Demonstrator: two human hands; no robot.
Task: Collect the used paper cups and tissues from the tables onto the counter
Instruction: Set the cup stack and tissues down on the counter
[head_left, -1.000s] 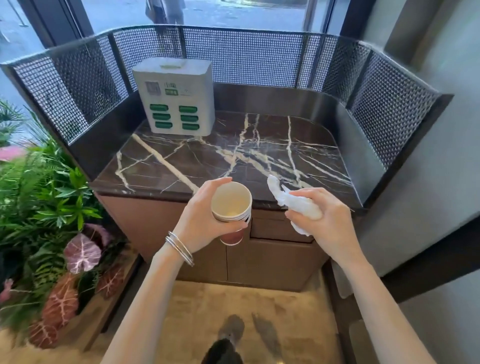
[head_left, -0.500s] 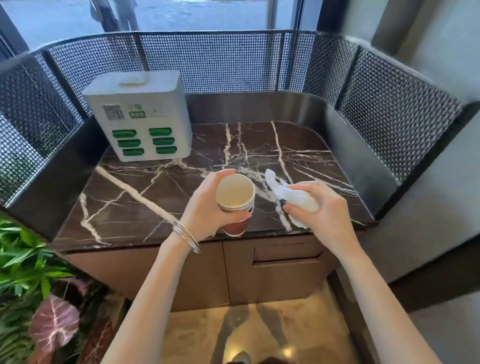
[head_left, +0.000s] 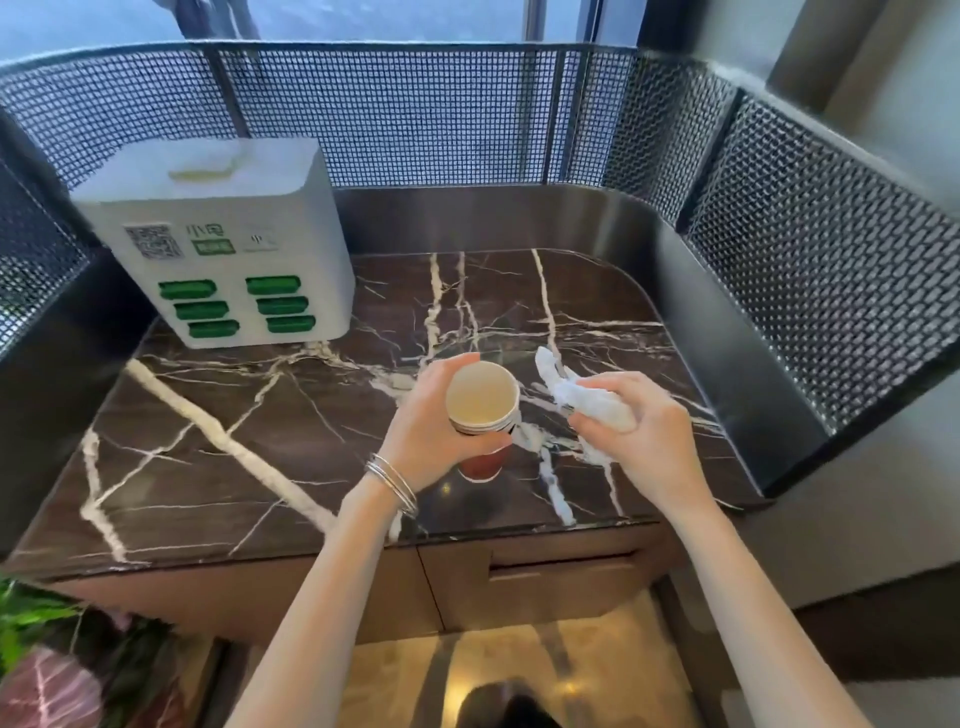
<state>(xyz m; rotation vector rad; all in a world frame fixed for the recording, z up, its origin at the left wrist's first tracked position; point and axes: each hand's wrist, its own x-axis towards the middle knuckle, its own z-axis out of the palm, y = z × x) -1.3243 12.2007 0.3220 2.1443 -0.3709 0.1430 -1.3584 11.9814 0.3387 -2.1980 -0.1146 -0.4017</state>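
My left hand (head_left: 428, 423) grips a stack of nested red paper cups (head_left: 483, 410), upright, its cream inside showing, held just above the dark marble counter (head_left: 249, 431). Whether the stack's base touches the marble I cannot tell. To the right, my right hand (head_left: 644, 441) is closed around crumpled white tissues (head_left: 587, 400), whose loose end sticks out toward the far left. Both hands hover over the front middle of the counter.
A white power-bank rental box (head_left: 223, 244) with green slots stands at the counter's back left. Black mesh panels (head_left: 431, 114) and a metal wall (head_left: 727, 353) fence the counter on three sides. Drawers (head_left: 561, 577) lie below, plants (head_left: 47, 670) at lower left.
I have come closer to the counter. Both hands have moved forward from in front of its edge to above the marble, still holding the cups and the tissues.
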